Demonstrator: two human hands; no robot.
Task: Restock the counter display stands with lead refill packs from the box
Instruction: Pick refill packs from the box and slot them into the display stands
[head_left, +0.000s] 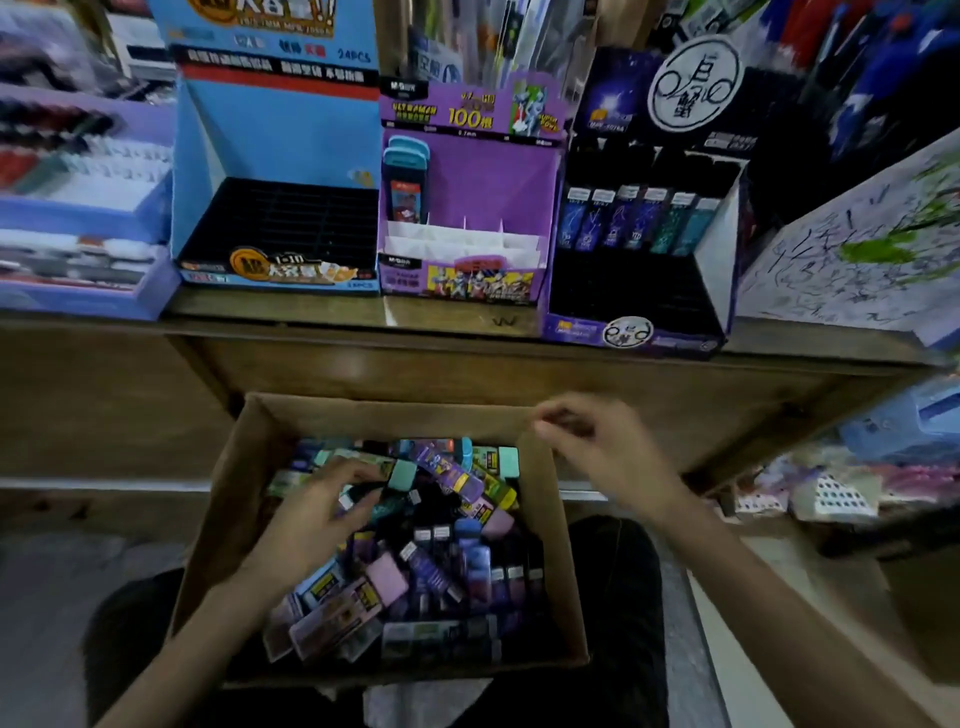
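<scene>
Lead refill packs (426, 561) lie heaped in the cardboard box (558, 545) on my lap, below the counter (447, 312). My left hand (317, 525) reaches in, fingers bent over a dark pack; I cannot tell whether they grip it. My right hand (608, 447) hovers over the box's far right corner, fingers loosely curled, empty.

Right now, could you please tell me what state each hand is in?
Left hand: closed on a dark pack in the box.
Right hand: open, loosely curled, holding nothing.
</scene>
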